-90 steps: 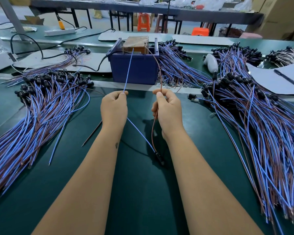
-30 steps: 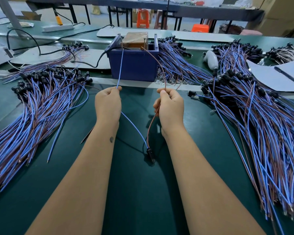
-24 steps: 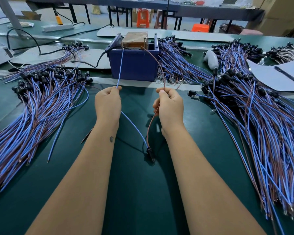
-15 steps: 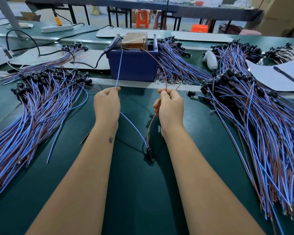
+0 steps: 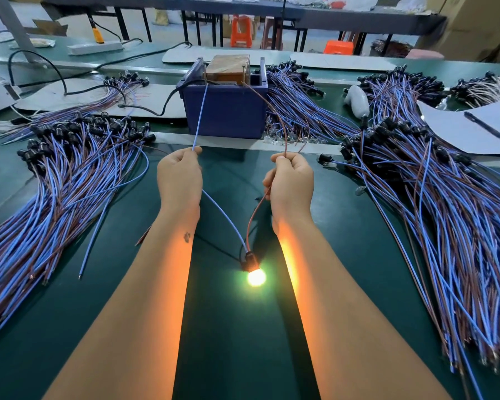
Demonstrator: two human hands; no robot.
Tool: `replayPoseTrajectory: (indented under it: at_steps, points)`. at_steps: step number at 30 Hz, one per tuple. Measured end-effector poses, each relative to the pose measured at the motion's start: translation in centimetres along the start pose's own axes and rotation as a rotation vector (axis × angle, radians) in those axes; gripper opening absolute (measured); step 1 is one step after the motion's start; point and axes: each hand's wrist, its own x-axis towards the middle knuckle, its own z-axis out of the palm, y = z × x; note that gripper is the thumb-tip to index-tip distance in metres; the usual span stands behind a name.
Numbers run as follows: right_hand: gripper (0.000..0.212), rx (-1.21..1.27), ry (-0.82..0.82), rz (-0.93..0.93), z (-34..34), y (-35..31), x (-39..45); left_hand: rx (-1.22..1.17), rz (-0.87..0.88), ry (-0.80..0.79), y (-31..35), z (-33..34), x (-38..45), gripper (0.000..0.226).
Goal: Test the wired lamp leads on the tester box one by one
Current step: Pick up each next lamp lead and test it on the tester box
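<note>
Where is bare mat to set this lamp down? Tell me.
Free: green mat between the forearms, below the lit lamp, and the strip between left hand and left wire pile. Crowded: right wire pile.

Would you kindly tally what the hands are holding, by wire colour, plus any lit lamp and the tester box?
Blue lead wire, pinched by the left hand: 1
Brown lead wire, pinched by the right hand: 1
Lit lamp: 1
Tester box: 1
Total: 4
</note>
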Motion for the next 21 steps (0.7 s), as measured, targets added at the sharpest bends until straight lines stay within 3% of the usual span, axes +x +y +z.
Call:
replayPoseTrajectory:
  at_steps: [11, 14, 17, 21]
  points:
    - [0.017, 0.000, 0.002, -0.004, 0.0, 0.0, 0.0, -0.005, -0.011, 0.000, 0.0, -0.1, 0.0, 0.028]
    - [0.018, -0.052, -0.013, -0.042, 0.0, 0.2, 0.0, 0.082, 0.075, -0.018, 0.1, 0.0, -0.1, 0.026]
    - [0.020, -0.182, -0.110, -0.162, 0.4, 0.4, -0.4, 0.224, 0.238, -0.125, 0.1, 0.9, -1.0, 0.021]
    - [0.013, -0.371, -0.292, -0.299, 1.1, 1.0, -0.6, 0.093, 0.207, -0.301, 0.3, 2.2, -2.2, 0.019]
